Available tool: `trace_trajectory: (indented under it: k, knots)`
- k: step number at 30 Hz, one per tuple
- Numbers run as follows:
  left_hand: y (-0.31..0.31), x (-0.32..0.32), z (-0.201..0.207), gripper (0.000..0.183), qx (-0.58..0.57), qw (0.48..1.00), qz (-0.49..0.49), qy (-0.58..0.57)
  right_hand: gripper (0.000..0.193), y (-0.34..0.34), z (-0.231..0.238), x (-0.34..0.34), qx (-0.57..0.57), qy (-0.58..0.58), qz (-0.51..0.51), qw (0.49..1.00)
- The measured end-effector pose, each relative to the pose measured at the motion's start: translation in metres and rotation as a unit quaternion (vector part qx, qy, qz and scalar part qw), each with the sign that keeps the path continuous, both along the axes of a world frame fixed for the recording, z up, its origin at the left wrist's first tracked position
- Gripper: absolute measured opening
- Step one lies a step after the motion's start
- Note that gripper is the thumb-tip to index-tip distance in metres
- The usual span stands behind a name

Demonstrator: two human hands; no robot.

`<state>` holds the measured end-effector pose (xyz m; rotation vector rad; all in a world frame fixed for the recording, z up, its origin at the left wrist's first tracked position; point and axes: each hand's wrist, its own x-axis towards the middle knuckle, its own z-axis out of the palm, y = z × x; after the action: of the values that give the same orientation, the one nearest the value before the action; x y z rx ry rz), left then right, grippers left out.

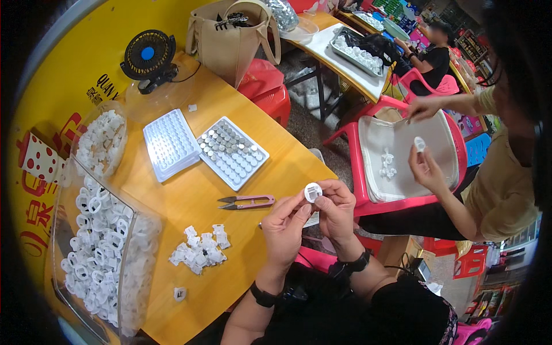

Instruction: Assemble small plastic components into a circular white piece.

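Between the fingertips of both hands is a small round white plastic part (313, 192), its recessed face turned up. My left hand (287, 218) pinches its left side; my right hand (337, 207) grips it from the right, thumb at the lower edge. Just left of my hands, pink-handled thread snips (256, 201) lie on the wooden table (230, 293). A loose pile of flat white plastic pieces (199, 249) sits nearer me. Beyond the snips is a white tray (234, 185) of round silver button cells, partly overlapping a stack of white trays (171, 144).
A clear bin (95, 259) full of white parts stands at the left, with a clear bowl (102, 141) behind it. A small black fan (148, 54) and a beige bag (224, 46) are farther back. At the right, a co-worker handles white parts over a pink chair (359, 172).
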<state>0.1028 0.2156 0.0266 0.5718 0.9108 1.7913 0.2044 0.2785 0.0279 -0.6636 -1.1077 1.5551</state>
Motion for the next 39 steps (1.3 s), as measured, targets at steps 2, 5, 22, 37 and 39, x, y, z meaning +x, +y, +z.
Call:
trace_trajectory:
  k: [2, 5, 22, 37, 39]
  knots:
    - [0.0001, 0.0001, 0.0012, 0.030, 0.004, 1.000, 0.002, 0.007, 0.028, 0.0005, 0.0001, 0.0006, -0.004, 0.010, 0.008, 1.000]
    - [0.0004, 0.0008, 0.0029, 0.029, 0.013, 1.000, 0.008, 0.015, 0.028, 0.0012, 0.0013, 0.0017, -0.010, 0.013, 0.015, 1.000]
    - [0.0005, 0.0050, -0.0045, 0.028, 0.031, 0.995, 0.065, 0.063, 0.030, 0.0044, -0.0040, 0.0070, 0.024, -0.017, 0.051, 0.998]
    - [0.0001, 0.0052, -0.0025, 0.029, 0.036, 0.996, 0.069, 0.034, 0.034, 0.0062, -0.0034, 0.0064, 0.056, 0.003, 0.080, 0.995]
    - [0.0007, 0.0060, -0.0030, 0.028, 0.053, 0.995, 0.080, 0.033, 0.034, 0.0062, -0.0023, 0.0060, 0.066, 0.006, 0.083, 0.994]
